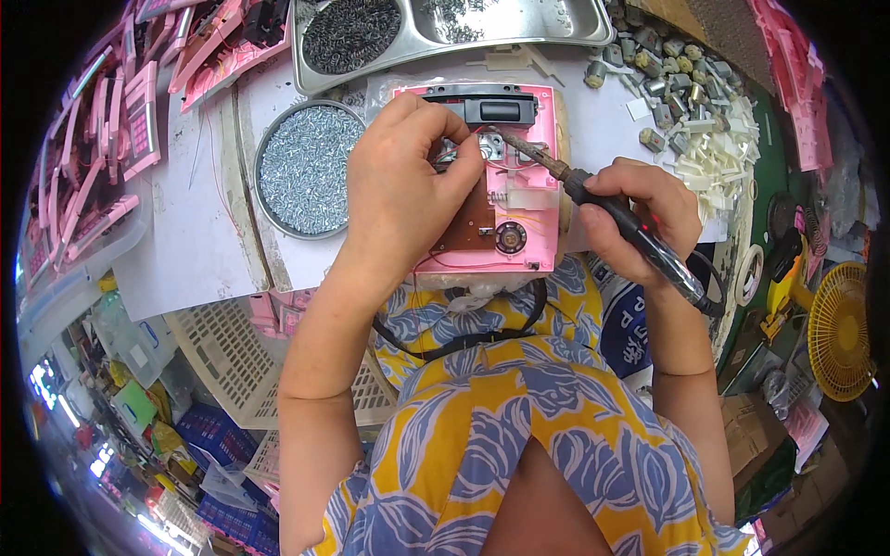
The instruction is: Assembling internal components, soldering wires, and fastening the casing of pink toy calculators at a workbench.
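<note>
In front of me lies an open pink plastic housing with parts inside: a brown circuit board, a black rectangular part along its far edge, and a small round black part near the front. Over its left side my left hand is closed in a pinch; what lies between the fingertips is hidden. My right hand grips a soldering iron by its black handle. The iron's tip points left and down into the housing, close to a metallic part beside my left fingertips.
A round dish of small silvery screws stands left. Beyond sits a metal tray with dark small parts. Small motors and white plastic pieces lie right. Pink casings pile far left. A yellow fan is at right.
</note>
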Available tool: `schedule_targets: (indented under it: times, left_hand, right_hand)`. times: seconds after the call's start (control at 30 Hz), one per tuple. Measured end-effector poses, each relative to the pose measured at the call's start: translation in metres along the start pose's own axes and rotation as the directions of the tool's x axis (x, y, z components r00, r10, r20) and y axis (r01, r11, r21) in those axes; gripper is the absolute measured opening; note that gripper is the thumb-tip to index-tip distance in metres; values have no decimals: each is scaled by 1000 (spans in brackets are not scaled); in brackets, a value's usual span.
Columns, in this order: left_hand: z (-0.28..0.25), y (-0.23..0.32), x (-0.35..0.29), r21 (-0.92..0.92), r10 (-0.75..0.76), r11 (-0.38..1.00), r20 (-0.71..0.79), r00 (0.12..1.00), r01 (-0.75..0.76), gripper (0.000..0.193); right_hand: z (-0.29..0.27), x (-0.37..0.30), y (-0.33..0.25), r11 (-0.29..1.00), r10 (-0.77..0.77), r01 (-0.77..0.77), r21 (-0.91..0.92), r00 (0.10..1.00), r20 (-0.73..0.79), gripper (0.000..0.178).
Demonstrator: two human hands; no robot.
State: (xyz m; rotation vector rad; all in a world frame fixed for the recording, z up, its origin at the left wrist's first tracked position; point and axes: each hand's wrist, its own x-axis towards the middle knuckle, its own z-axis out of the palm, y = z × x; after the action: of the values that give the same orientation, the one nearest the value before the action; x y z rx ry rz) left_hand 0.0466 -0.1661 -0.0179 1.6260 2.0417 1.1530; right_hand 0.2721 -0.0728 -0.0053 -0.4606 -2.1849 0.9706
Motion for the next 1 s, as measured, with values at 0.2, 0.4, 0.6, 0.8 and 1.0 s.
schedule_targets:
  times: [0.2, 0.4, 0.6, 0.8, 1.0]
  left_hand:
    - [0, -1, -1, 14, 10, 1000, -12, 1000, -9, 10]
    - [1, 0, 0, 41, 42, 998, -48, 998, -40, 10]
    - [1, -2, -2, 12, 62, 998, -52, 997, -61, 9]
    - [1, 0, -3, 18, 28, 999, -41, 999, -28, 8]
    - [6, -2, -3, 0, 36, 999, -77, 996, -36, 9]
  right_hand:
    - [-3, -2, 0, 1000, -7, 7, -30, 1000, -2, 25]
    - [-3, -1, -2, 999, 10, -10, -31, 1000, 1, 24]
    - [3, 3, 1, 997, -53, 53, -57, 999, 13, 23]
    - [3, 3, 1, 996, -67, 68, -61, 998, 23, 24]
    - [3, -1, 0, 993, -98, 99, -67, 995, 20, 24]
